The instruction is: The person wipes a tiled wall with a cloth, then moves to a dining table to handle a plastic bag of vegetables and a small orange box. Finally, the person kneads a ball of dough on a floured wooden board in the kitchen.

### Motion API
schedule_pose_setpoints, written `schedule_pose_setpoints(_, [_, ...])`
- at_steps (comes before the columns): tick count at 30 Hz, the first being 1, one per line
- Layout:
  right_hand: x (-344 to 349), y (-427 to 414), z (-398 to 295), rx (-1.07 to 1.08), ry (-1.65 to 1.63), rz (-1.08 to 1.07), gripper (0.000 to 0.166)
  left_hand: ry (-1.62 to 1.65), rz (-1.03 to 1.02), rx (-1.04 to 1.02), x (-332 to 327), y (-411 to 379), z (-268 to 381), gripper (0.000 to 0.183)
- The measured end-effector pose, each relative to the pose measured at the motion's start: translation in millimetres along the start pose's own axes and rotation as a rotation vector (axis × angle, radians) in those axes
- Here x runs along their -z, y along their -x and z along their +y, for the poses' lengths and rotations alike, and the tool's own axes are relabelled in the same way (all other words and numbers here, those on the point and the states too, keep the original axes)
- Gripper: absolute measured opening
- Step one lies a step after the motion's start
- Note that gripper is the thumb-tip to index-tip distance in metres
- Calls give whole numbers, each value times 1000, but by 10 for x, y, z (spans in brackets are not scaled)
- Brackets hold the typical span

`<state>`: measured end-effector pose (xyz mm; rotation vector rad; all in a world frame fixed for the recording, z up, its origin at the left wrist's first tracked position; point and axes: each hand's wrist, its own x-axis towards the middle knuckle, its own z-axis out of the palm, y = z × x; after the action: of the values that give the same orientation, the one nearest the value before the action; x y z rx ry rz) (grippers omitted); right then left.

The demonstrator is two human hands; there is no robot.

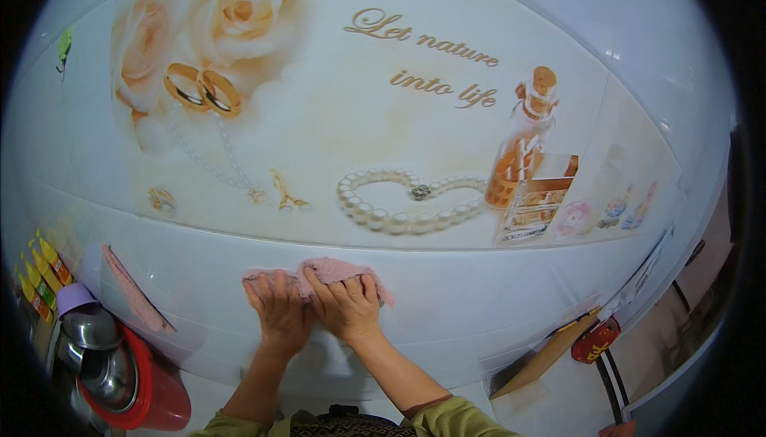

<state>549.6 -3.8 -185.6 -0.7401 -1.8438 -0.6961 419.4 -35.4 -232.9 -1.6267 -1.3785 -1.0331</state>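
Note:
A pink cloth (338,269) lies bunched against a glossy white panel (455,293), just below a large printed picture panel (311,137) with roses, rings and pearls. My left hand (280,311) presses the cloth's left part under its fingers. Beside it, touching, my right hand (350,308) grips the cloth's right part, with fingertips curled over it. A second pink cloth (136,293), narrow and folded, rests farther left on the white surface.
At the lower left are a red bucket (170,398), metal basins (108,377), a purple bowl (76,298) and several yellow bottles (43,281). A wooden board (541,359) and a red packet (595,341) are at the lower right. A green ornament (64,45) hangs at the upper left.

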Motion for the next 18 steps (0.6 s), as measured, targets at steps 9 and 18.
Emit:
schedule_pose_setpoints(9, [294, 315, 832, -98, 158, 113, 42, 2, -17, -181, -105, -430, 745, 37])
schedule_pose_setpoints(18, [544, 693, 1538, -161, 152, 97, 45, 13, -22, -290, -294, -657, 1456, 37])
